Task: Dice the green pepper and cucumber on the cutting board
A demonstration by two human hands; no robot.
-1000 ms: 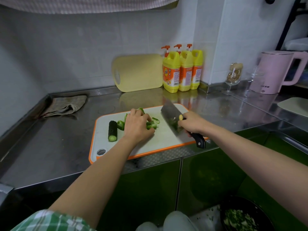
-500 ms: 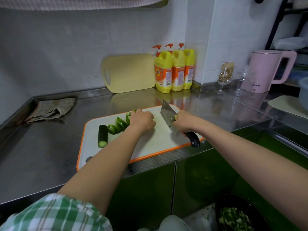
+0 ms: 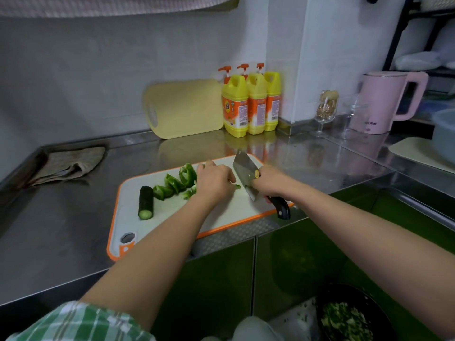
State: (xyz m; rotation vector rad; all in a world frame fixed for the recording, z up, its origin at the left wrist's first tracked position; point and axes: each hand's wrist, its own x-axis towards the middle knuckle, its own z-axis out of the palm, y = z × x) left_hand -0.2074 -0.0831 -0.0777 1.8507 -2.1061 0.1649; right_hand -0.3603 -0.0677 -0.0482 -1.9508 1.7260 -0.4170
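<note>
On the cutting board [image 3: 172,214], left hand [image 3: 215,179] pins pepper strips [image 3: 173,183] — right hand [image 3: 269,182] grips cleaver [image 3: 245,168]; bottle labels [image 3: 235,110] illegible.

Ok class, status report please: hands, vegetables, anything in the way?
Left hand curled on pepper strips. Right hand grips knife, blade beside left knuckles. Cucumber uncut, left end of board. No obstruction seen.

- Dim, cool, even light, brightest on the white wall [image 3: 332,57] toward 1 o'clock.
- Soft glare on the steel bench [image 3: 307,163] near 12 o'clock, with mirrored yellow bottles [image 3: 248,104].
- Faint shadow under the cloth [image 3: 71,164] at 9 o'clock.
- Wide-angle bending at the edges; softness toward 3 and 6 o'clock.
</note>
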